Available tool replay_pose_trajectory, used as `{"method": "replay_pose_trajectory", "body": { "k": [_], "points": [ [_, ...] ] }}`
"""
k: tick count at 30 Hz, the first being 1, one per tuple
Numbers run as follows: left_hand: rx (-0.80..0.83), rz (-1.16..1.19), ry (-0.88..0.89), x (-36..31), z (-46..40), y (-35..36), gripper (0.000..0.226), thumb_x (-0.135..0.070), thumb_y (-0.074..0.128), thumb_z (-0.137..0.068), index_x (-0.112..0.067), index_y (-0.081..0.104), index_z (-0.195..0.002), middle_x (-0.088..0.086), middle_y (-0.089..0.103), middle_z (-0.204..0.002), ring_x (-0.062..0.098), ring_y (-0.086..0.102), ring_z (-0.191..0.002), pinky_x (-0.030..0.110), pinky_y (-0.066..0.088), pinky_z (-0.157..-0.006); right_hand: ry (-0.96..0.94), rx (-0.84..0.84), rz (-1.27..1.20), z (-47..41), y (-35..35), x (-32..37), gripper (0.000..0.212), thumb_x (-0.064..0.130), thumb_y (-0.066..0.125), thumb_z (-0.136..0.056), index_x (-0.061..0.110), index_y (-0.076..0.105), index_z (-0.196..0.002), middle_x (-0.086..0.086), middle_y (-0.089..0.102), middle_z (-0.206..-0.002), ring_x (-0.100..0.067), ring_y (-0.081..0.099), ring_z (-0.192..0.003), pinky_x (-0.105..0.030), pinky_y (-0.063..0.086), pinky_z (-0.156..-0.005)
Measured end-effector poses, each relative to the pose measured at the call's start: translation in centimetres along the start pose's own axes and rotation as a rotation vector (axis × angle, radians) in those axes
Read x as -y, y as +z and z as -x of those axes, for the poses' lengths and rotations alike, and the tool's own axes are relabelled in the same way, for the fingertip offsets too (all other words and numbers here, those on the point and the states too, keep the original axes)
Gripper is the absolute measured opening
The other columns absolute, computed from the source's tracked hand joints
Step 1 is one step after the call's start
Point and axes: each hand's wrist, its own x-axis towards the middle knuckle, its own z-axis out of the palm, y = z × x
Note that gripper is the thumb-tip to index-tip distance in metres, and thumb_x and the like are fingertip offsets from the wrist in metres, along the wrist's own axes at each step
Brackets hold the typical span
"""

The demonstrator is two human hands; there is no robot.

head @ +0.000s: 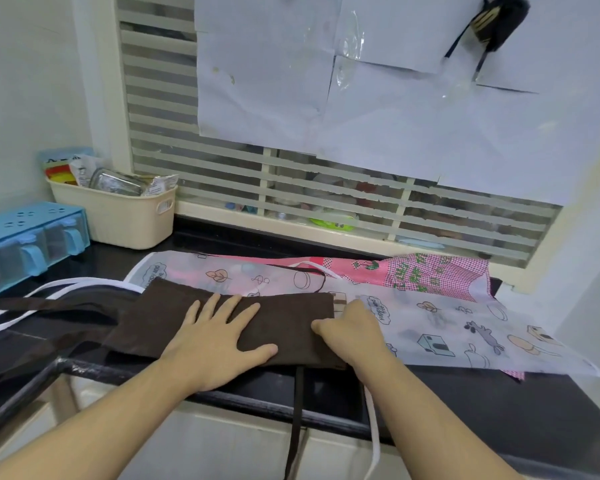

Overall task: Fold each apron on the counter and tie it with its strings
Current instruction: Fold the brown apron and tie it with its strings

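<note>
A dark brown apron lies folded into a strip along the front of the black counter. My left hand presses flat on its middle, fingers spread. My right hand grips the strip's right end, fingers curled around the edge. A brown string hangs over the counter front, and a white string hangs beside it. Under and behind the brown apron lies a translucent white apron with cartoon prints. A pink checked apron shows beneath that one at the back right.
A cream basket of packets stands at the back left, with a blue spice box beside it. White strings and more brown fabric trail to the left. A slatted window covered with paper rises behind the counter.
</note>
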Motion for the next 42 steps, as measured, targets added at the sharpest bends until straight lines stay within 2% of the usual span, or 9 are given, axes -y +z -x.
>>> {"method": "replay_pose_trajectory", "body": {
  "k": [3,7,9,12,24,29,32,35,42],
  "points": [
    [-0.088,0.02,0.033,-0.2,0.7,-0.6,0.097,-0.093,0.021,-0.084,-0.04,0.017,-0.165,-0.007,0.007,-0.173,0.018,-0.001,-0.16,0.043,-0.001,-0.131,0.115,0.131,-0.1,0.2,-1.2,0.4,0.023,0.023,0.078,-0.086,0.017,0.056,-0.079,-0.001,0.063,-0.079,-0.016,0.058,-0.067,-0.024,0.042,-0.052],
    [-0.19,0.016,0.148,-2.0,1.5,-1.3,0.082,-0.083,0.028,-0.092,-0.04,0.027,-0.162,-0.014,0.017,-0.168,0.013,0.014,-0.154,0.035,0.011,-0.13,0.163,0.174,-0.268,0.7,-2.6,-0.1,0.016,0.008,0.071,-0.085,0.008,0.055,-0.086,-0.011,0.055,-0.072,-0.02,0.048,-0.052,-0.021,0.035,-0.039],
    [-0.178,0.059,0.189,-3.6,1.6,-1.5,0.075,-0.078,0.03,-0.096,-0.042,0.026,-0.162,-0.016,0.015,-0.168,0.011,0.013,-0.155,0.035,0.012,-0.13,0.141,0.138,-0.341,1.3,-3.9,-0.5,0.007,0.007,0.063,-0.089,0.004,0.059,-0.093,-0.01,0.064,-0.075,-0.022,0.062,-0.052,-0.024,0.05,-0.043],
    [-0.118,0.13,0.228,-7.2,1.6,-1.8,0.071,-0.072,0.035,-0.099,-0.043,0.023,-0.162,-0.016,0.01,-0.17,0.011,0.009,-0.156,0.04,0.013,-0.13,0.146,0.122,-0.472,2.2,-6.8,-2.2,0.017,0.006,0.055,-0.094,0.004,0.064,-0.108,-0.019,0.076,-0.093,-0.032,0.077,-0.068,-0.04,0.063,-0.056],
    [0.136,0.067,0.319,-19.4,0.3,1.2,0.08,-0.078,0.033,-0.095,-0.044,0.01,-0.164,-0.009,0.002,-0.174,0.021,-0.007,-0.161,0.062,-0.004,-0.127,0.263,-0.133,-0.555,4.6,-16.8,-13.6,0.012,0.003,0.062,-0.098,-0.006,0.069,-0.103,-0.016,0.076,-0.093,-0.026,0.076,-0.071,-0.034,0.063,-0.056],
    [0.115,-0.022,0.276,-20.1,0.7,2.9,0.088,-0.088,0.014,-0.089,-0.045,0.0,-0.164,-0.009,-0.007,-0.175,0.022,-0.019,-0.16,0.062,-0.013,-0.126,0.255,-0.121,-0.882,5.5,-15.5,-14.7,0.015,0.013,0.073,-0.095,0.001,0.075,-0.104,-0.014,0.081,-0.094,-0.025,0.078,-0.084,-0.04,0.064,-0.08],
    [0.132,-0.032,0.262,-20.2,0.7,2.9,0.095,-0.095,0.012,-0.083,-0.047,-0.004,-0.163,-0.009,-0.01,-0.175,0.022,-0.022,-0.159,0.061,-0.015,-0.125,0.222,-0.082,-0.726,5.9,-14.3,-15.0,0.014,0.013,0.078,-0.091,0.007,0.077,-0.104,-0.006,0.081,-0.094,-0.023,0.079,-0.086,-0.039,0.065,-0.078],
    [0.142,-0.032,0.257,-20.3,0.6,2.7,0.098,-0.097,0.013,-0.081,-0.048,-0.004,-0.163,-0.009,-0.01,-0.175,0.022,-0.022,-0.159,0.061,-0.015,-0.125,0.233,-0.181,-0.482,5.5,-13.9,-15.2,0.008,0.008,0.072,-0.09,0.006,0.076,-0.096,-0.004,0.081,-0.088,-0.028,0.078,-0.066,-0.039,0.066,-0.071],
    [0.142,-0.039,0.259,-20.3,0.6,2.8,0.097,-0.096,0.011,-0.081,-0.047,-0.004,-0.164,-0.009,-0.011,-0.175,0.023,-0.022,-0.159,0.062,-0.013,-0.125,0.272,-0.17,-0.587,5.6,-15.1,-16.2,0.024,0.007,0.052,-0.107,-0.008,0.07,-0.101,-0.021,0.078,-0.081,-0.038,0.078,-0.07,-0.032,0.064,-0.057]
  ]
}}
